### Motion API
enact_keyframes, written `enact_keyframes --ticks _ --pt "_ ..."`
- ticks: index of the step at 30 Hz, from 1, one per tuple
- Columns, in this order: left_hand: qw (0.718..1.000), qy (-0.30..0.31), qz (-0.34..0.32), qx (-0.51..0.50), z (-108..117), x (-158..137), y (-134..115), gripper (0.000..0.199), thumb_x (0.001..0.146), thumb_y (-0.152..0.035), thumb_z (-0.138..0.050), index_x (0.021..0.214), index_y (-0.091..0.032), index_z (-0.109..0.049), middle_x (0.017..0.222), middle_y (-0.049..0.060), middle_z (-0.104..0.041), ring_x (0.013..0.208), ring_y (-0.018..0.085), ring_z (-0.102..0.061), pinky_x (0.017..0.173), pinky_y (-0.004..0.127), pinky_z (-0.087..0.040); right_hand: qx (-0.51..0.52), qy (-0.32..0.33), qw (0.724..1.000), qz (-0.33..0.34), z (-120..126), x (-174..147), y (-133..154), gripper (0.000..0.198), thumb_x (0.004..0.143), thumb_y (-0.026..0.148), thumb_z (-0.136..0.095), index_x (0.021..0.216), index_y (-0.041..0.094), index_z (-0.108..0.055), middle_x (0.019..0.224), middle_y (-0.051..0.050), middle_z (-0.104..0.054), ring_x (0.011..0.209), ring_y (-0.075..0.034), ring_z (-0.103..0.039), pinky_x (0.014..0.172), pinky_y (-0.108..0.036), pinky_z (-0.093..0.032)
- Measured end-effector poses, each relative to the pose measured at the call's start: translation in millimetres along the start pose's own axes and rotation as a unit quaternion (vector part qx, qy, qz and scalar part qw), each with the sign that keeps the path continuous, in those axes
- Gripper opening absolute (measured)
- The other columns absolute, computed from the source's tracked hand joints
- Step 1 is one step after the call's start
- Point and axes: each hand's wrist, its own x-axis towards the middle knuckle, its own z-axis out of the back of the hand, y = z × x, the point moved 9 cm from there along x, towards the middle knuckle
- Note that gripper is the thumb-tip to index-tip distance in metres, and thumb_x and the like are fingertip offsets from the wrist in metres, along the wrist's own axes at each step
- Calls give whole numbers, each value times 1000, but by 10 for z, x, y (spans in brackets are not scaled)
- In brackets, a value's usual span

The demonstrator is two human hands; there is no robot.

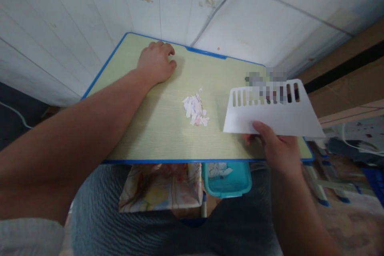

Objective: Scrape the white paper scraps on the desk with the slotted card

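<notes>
My right hand grips a flat white slotted panel by its near edge, thumb on top. The panel widens toward me, has a row of long slots along its far side, and is tilted over the table's right part. A small heap of torn paper scraps lies mid-table, left of the panel and apart from it. My left hand rests near the table's far left, fingers loosely bent and thumb apart, with nothing visible in it. A blurred grey patch hides what is behind the panel's slots.
The pale green table has a blue rim and stands against a white wall. Below its front edge are a turquoise bin with paper scraps inside and a patterned box. Cardboard stands at the right.
</notes>
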Motion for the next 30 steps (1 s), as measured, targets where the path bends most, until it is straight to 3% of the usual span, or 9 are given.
enact_keyframes --ticks 7,15,21,27,30 --pt "1000 -5 1 -5 25 -23 -2 58 111 -35 -51 160 -15 -74 163 16 -72 150 36 -63 131 55 -51 -8 -9 1000 11 -371 293 9 34 98 50 -89 78 25 -77 68 -6 -79 52 -23 -70 54 -39 -62" --pt "1000 -4 6 -15 22 -21 -4 56 111 -34 -51 160 -16 -73 165 16 -71 153 36 -61 133 54 -49 -36 -17 998 42 -120 174 114 26 100 38 -86 79 27 -76 68 -2 -76 55 -23 -69 58 -40 -62" --pt "1000 -9 3 -15 18 -12 -4 59 108 -34 -50 158 -16 -74 162 16 -72 149 36 -62 132 56 -49 2 -31 999 22 -279 166 151 27 100 44 -87 83 25 -77 71 -5 -80 54 -22 -69 54 -37 -59" --pt "996 -26 -5 -82 -25 17 108 60 99 -48 -62 158 -42 -73 149 3 -79 145 38 -57 132 62 -47 -10 46 999 23 -664 315 277 37 101 49 -86 74 24 -76 70 -6 -80 61 -23 -75 69 -38 -67" --pt "995 -35 -8 -97 -42 28 133 62 96 -48 -64 156 -39 -76 151 6 -79 145 40 -57 133 65 -45 -7 112 993 31 -774 285 375 42 102 46 -85 67 26 -74 64 -4 -76 60 -24 -73 69 -40 -67"
